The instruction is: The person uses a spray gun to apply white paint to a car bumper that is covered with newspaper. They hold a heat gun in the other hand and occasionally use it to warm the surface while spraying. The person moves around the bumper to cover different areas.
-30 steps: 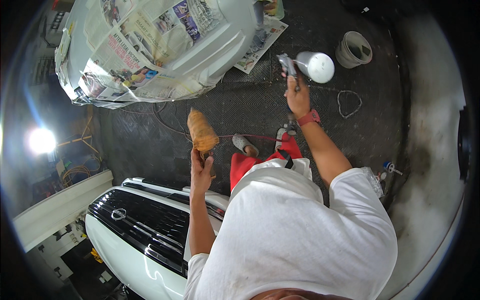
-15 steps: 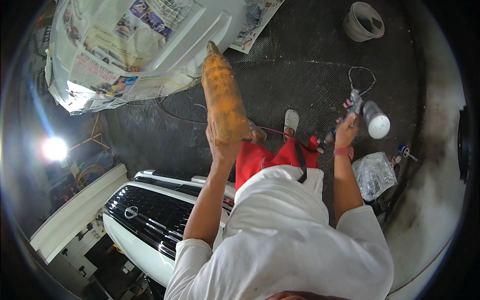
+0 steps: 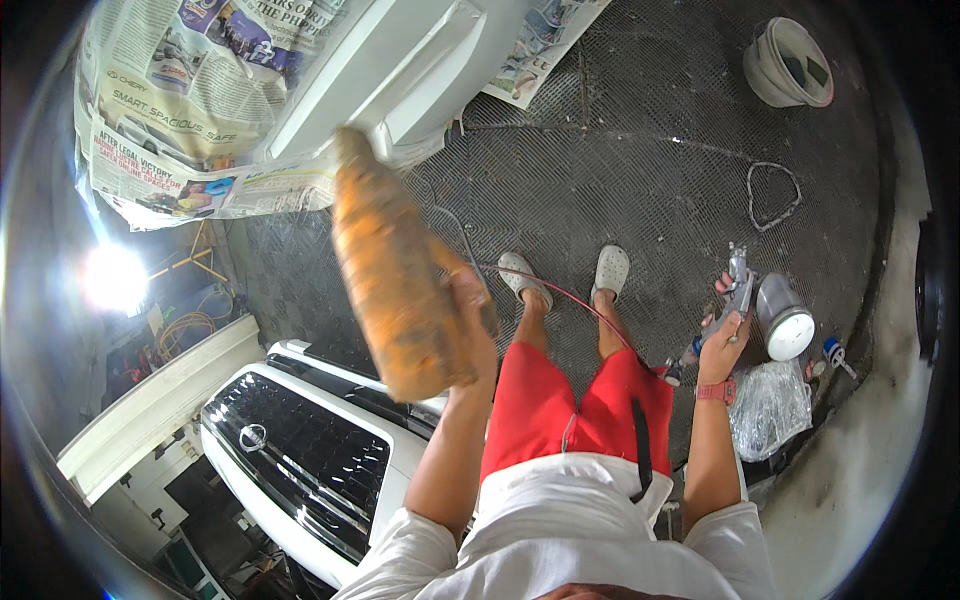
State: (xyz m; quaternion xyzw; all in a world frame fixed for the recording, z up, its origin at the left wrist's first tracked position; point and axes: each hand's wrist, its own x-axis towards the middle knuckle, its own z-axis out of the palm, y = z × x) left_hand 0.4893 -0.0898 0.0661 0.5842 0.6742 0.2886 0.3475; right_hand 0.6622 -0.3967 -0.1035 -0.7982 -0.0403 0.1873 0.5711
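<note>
My left hand [image 3: 475, 325] is wrapped round the side of a plastic bottle [image 3: 395, 285] stained orange and brown. The bottle is slightly blurred and tilted, its narrow neck pointing to the far left. Off to the right, my right hand [image 3: 722, 348] grips a metal spray gun [image 3: 738, 290] by its handle. A cylindrical paint cup [image 3: 785, 315] with a white end sits beside the gun. A thin red hose [image 3: 570, 294] runs over the floor toward the gun's handle. Beyond the bottle is a white car body part [image 3: 430, 85], partly masked with newspaper [image 3: 170, 100].
A white bucket [image 3: 785, 70] stands at the far right. Below the gun lies a clear plastic-wrapped bundle [image 3: 770, 410], with a small blue-topped fitting [image 3: 836, 352] beside it. A white car front [image 3: 290, 440] is at left, near a bright lamp [image 3: 115, 280]. A wall [image 3: 860, 480] closes the right side.
The bottle has swung left and nearer in my left hand, its neck tipping further left. My right hand with the spray gun sits lower and further right in the picture. The view has shifted too.
</note>
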